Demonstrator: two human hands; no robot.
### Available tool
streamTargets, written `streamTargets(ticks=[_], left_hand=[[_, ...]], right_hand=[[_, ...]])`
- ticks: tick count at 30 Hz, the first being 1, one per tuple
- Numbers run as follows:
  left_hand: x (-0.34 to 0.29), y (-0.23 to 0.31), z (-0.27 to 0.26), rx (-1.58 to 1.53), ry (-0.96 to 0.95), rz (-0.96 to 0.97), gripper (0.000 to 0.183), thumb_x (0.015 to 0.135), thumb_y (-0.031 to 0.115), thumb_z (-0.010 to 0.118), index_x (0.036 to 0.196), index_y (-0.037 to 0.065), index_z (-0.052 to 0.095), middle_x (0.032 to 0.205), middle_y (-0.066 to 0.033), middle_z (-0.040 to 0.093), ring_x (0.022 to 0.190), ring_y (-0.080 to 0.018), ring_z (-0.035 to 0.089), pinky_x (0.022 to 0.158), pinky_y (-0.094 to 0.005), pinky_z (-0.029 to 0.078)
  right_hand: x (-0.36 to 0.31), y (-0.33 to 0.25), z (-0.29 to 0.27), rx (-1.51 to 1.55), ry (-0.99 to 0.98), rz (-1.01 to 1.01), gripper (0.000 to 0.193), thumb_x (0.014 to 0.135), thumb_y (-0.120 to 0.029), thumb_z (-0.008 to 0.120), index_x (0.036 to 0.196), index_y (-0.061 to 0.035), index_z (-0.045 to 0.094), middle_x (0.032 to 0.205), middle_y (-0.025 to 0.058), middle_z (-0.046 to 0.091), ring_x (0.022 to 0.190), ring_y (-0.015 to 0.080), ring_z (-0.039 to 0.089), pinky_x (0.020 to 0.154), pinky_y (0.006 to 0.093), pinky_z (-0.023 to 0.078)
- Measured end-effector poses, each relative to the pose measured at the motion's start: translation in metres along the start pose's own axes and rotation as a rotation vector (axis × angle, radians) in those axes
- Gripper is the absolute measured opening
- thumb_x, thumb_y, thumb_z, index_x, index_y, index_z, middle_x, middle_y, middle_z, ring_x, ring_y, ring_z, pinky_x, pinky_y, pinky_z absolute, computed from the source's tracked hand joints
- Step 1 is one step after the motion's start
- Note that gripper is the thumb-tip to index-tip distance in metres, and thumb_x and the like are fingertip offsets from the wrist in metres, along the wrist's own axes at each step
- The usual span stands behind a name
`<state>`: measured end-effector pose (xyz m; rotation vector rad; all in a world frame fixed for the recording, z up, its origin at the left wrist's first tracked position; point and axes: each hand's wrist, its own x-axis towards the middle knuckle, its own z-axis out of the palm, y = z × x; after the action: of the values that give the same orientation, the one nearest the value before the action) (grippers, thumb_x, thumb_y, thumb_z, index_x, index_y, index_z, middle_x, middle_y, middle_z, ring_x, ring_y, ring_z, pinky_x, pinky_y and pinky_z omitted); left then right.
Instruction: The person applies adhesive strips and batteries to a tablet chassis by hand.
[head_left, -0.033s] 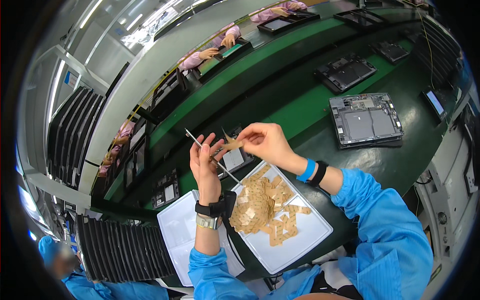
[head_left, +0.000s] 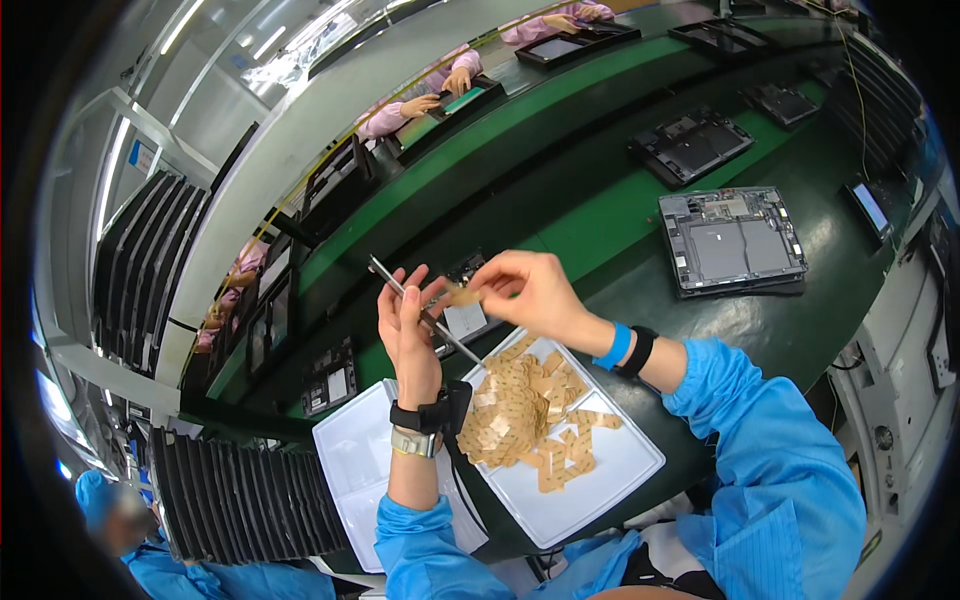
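My left hand (head_left: 407, 330) grips a long, thin metal tool (head_left: 455, 342), held between thumb and fingers with its lower end pointing at the tan pile. Thumb and forefinger of my right hand (head_left: 528, 290) pinch a small tan adhesive piece (head_left: 463, 297), blurred, close to my left fingertips. Below both hands, a white tray (head_left: 610, 490) carries a heap of tan printed adhesive pieces (head_left: 505, 410), some loose at its right side. Partly hidden behind my hands, an opened device (head_left: 463, 322) lies on the bench.
An opened tablet-like device (head_left: 735, 240) lies to the right, beside a small screen (head_left: 870, 207). Farther back sits another opened device (head_left: 690, 145). A second white tray (head_left: 355, 440) and stacked black trays (head_left: 240, 495) stand at left. Co-workers' hands (head_left: 420, 105) work across the green-topped bench.
My right hand has shifted slightly, and the tan piece has turned; the dark pointed sliver above it no longer shows. My left hand and the metal tool stay nearly in place.
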<state>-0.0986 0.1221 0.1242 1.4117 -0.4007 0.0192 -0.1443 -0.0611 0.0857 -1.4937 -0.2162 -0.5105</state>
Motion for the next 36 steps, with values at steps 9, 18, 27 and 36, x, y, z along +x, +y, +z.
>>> streamTargets(ticks=[9,18,27,36], left_hand=[[-0.004,-0.003,0.0,0.05,-0.048,0.086,0.067,0.103,0.036,0.064,0.15,-0.005,0.039,0.143,-0.023,0.056,0.122,-0.0322,0.065,0.103,-0.0425,0.054],[0.001,-0.009,-0.003,-0.054,0.028,0.084,0.066,0.099,0.024,0.07,0.15,-0.004,0.039,0.142,-0.0231,0.056,0.122,-0.0313,0.065,0.103,-0.042,0.056],[0.0,-0.012,0.001,-0.06,-0.087,0.002,0.082,0.101,0.056,0.058,0.152,-0.005,0.037,0.147,-0.0242,0.053,0.124,-0.0364,0.063,0.105,-0.0461,0.053],[0.008,-0.015,-0.01,-0.177,0.182,0.08,0.079,0.105,0.055,0.051,0.148,-0.009,0.036,0.144,-0.0279,0.052,0.126,-0.0397,0.06,0.107,-0.0508,0.051]], right_hand=[[-0.018,-0.029,0.021,0.154,-0.107,0.075,0.012,0.087,-0.003,0.075,0.098,0.0029,0.077,0.088,0.0111,0.077,0.082,0.0136,0.075,0.078,0.0275,0.061],[-0.02,-0.025,0.026,0.177,-0.117,0.033,0.016,0.09,-0.006,0.078,0.102,0.0032,0.076,0.092,0.0097,0.078,0.085,0.0111,0.074,0.079,0.0266,0.061],[-0.001,0.006,0.011,0.139,0.015,0.019,0.016,0.083,-0.001,0.072,0.098,0.002,0.076,0.084,0.0072,0.075,0.077,0.0072,0.07,0.071,0.0238,0.058],[-0.037,-0.038,0.037,-0.084,-0.161,-0.173,0.016,0.082,-0.002,0.075,0.098,0.0006,0.076,0.087,0.0111,0.071,0.077,0.0199,0.072,0.07,0.0299,0.059]])
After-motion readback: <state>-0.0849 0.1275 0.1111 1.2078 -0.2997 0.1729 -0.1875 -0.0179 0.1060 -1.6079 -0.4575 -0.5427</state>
